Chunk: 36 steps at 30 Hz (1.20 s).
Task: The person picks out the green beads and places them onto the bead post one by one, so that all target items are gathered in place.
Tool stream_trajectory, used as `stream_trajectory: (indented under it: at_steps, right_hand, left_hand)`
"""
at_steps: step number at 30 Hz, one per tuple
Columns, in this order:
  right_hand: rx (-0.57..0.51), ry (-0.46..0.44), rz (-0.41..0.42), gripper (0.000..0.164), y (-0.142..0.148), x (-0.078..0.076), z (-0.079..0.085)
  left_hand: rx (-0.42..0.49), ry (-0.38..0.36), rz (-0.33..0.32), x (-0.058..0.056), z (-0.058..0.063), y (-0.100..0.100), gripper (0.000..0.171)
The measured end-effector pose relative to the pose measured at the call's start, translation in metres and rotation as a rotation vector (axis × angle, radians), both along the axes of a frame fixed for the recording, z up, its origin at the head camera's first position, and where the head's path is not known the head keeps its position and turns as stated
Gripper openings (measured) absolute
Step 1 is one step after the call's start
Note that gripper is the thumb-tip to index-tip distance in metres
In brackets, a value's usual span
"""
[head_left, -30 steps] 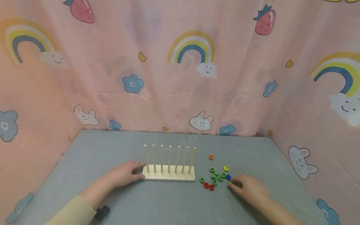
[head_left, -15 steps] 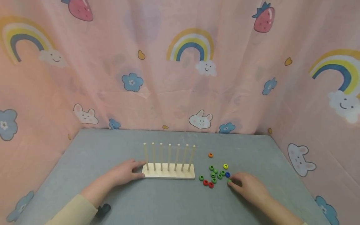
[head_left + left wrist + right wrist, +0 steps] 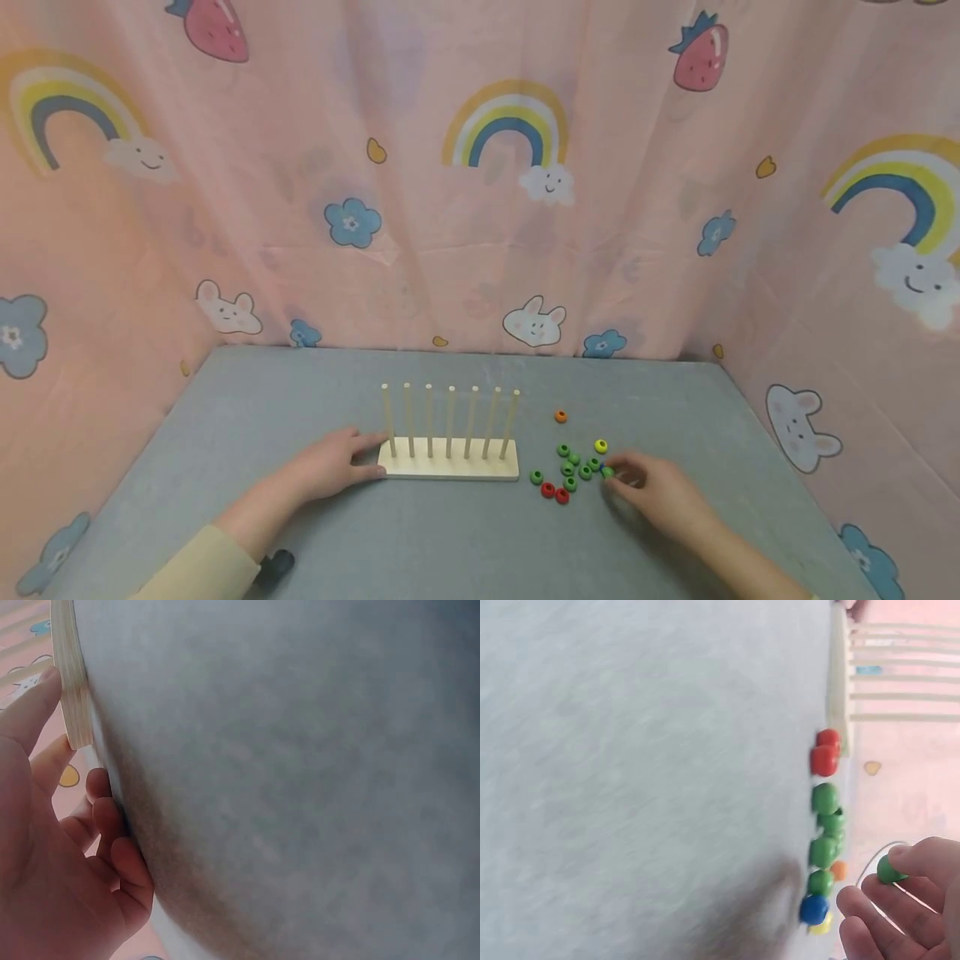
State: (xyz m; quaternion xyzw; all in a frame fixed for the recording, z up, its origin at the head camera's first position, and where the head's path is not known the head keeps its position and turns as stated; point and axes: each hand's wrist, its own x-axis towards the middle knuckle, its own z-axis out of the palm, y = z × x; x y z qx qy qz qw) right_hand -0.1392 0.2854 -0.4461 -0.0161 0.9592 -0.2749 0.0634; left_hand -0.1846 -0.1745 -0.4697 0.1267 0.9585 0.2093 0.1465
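Observation:
A pale wooden peg rack [image 3: 448, 469], a flat base with several upright pegs, stands on the table; no beads show on its pegs. My left hand [image 3: 333, 465] holds the base's left end between thumb and finger; the left wrist view shows the thumb [image 3: 37, 705] against its edge. To the right of the beads, my right hand [image 3: 667, 496] pinches a green bead [image 3: 889, 870] between thumb and fingertip, raised off the table in the right wrist view. A blue bead [image 3: 814, 909] sits beneath that hand, mostly hidden in the head view.
Several loose green beads [image 3: 567, 469], two red beads [image 3: 548, 490], a yellow bead [image 3: 601, 447] and an orange bead [image 3: 561, 417] lie right of the rack. A dark object [image 3: 279, 563] is by the left sleeve. A patterned pink curtain [image 3: 450, 275] surrounds the grey table [image 3: 420, 550].
My right hand has lifted the pinched green bead and shifted slightly left and away from me, now covering much of the blue bead. The left hand and the rack stay put.

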Motion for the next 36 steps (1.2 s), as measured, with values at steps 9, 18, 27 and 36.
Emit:
stream_trajectory:
  at_steps: [9,18,27,36]
  right_hand:
    - [-0.118,0.052,-0.022,0.027,-0.014,-0.004,0.017]
    - [-0.192,0.142,-0.002,0.031,-0.03,-0.012,0.034]
    - [-0.247,0.242,0.002,0.03,-0.053,-0.022,0.054]
    - [-0.356,0.315,0.057,0.029,-0.082,-0.027,0.07]
  left_hand:
    - [0.019,-0.004,-0.009,0.002,0.002,-0.001,0.064]
    - [0.025,-0.008,-0.001,0.001,0.004,0.0,0.063]
    - [0.009,0.006,-0.013,-0.001,0.006,0.001,0.064]
    - [0.013,-0.009,-0.008,0.0,0.006,0.0,0.064]
